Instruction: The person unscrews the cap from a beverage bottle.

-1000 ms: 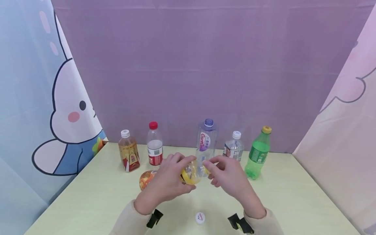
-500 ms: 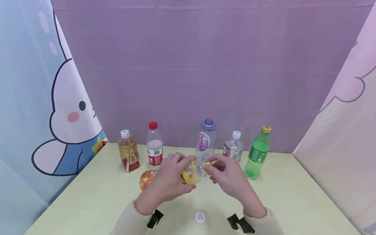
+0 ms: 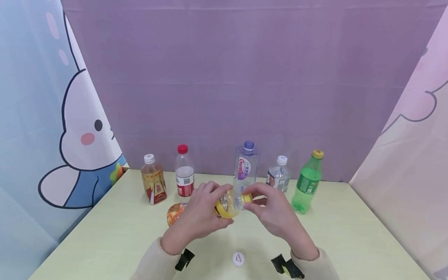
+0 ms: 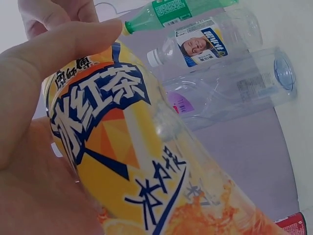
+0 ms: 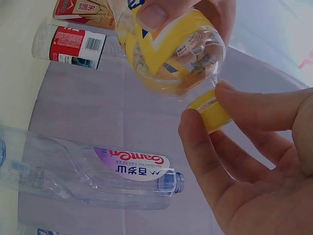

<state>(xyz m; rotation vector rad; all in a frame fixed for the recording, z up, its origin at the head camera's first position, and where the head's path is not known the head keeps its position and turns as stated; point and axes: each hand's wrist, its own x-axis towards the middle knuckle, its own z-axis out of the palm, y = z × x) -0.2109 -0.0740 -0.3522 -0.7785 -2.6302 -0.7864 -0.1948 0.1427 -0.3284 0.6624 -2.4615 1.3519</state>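
My left hand (image 3: 204,212) grips a clear plastic iced tea bottle (image 4: 117,127) with a yellow and orange label. The bottle lies tilted above the table, its neck toward the right. At that neck, my right hand (image 3: 276,214) pinches a yellow bottle cap (image 5: 211,111) between thumb and index finger. The cap sits at the bottle's mouth; the frames do not show whether it is threaded on. On the table in front of me lies a loose white cap (image 3: 238,259), below both hands and touched by neither.
Behind the hands stand an amber drink bottle (image 3: 154,184), a red-capped bottle (image 3: 184,175), an uncapped Ganten bottle (image 3: 245,167), a white-capped bottle (image 3: 279,177) and a green bottle (image 3: 308,182). A purple cloth (image 3: 224,77) hangs behind the table (image 3: 350,233).
My right thumb and fingers have shifted around the yellow cap, and more of the cap now shows between them. My left hand and the bottle have hardly moved.
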